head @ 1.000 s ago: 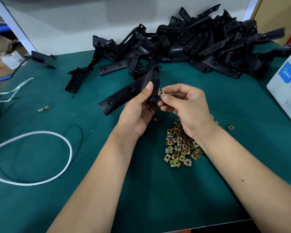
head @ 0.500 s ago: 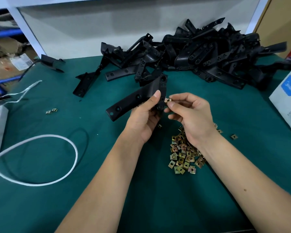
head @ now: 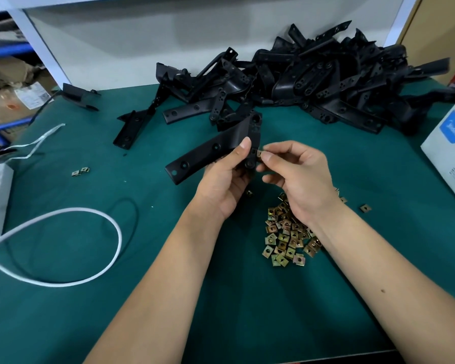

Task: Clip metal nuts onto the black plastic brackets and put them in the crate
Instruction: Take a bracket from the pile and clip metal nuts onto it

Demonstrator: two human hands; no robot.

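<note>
1. Assembly workshop, factory type.
2. Bench [head: 63, 324] covered in green matting.
3. Bulk heap of identical black plastic brackets [head: 313, 82] at rear.
4. Loose pile of metal nuts [head: 286, 237].
5. Cardboard cartons [head: 8, 98] on blue racking [head: 3, 51], left.

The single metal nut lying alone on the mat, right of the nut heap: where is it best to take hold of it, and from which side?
Pinch the lone nut by two opposite edges, coming straight down from above. It lies flat on the green mat, apart from the nut heap, so its sides look free; a flat face offers nothing to grasp.
</note>
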